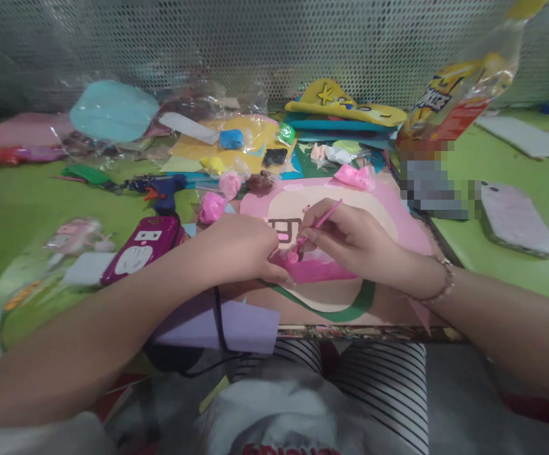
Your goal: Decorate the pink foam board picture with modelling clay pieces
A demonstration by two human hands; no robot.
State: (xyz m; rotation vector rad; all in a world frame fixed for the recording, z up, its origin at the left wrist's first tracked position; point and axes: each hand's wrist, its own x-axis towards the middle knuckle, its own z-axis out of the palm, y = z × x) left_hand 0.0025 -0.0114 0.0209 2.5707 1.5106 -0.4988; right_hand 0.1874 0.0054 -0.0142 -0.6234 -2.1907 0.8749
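Note:
My right hand (355, 240) pinches a thin pink stick tool (330, 213) whose lower end points down at the artwork. Beside it, my left hand (243, 246) has its fingers curled, and its thumb rests by the pink clay; whatever lies between these fingers is hidden. The paper artwork (405, 221) under both hands has a pink outer shape, a cream middle and green along the bottom. On it are brown outlined squares (284, 230) and a magenta clay layer (324, 272). A small pink clay bit (292, 257) shows between the hands.
Wrapped clay lumps, pink (212, 207) and blue (231, 138), lie beyond the artwork. A hot glue gun (163, 191) and purple power strip (144, 246) are left. A yellow foam hat shape (343, 104), tilted bottle (464, 88) and phone (518, 218) stand or lie right.

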